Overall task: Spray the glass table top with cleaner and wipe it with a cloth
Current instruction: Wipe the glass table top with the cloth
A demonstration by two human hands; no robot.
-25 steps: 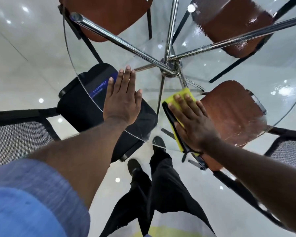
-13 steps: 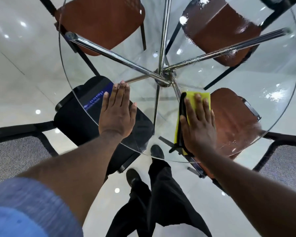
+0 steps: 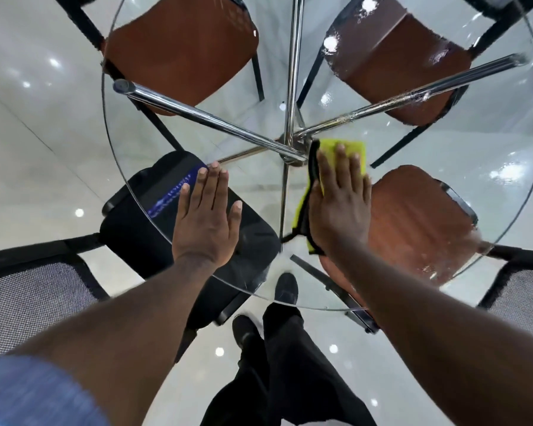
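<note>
A blue heathered short sleeve [image 3: 34, 395] ends above the bare left forearm [image 3: 130, 318]. Black trousers [image 3: 293, 364] and black shoes [image 3: 286, 289] show beneath the left hand [image 3: 205, 219] and right hand [image 3: 339, 207].

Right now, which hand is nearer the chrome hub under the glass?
Right. The right hand presses the yellow cloth beside the chrome hub; the left hand lies flat on the glass, farther off.
</note>
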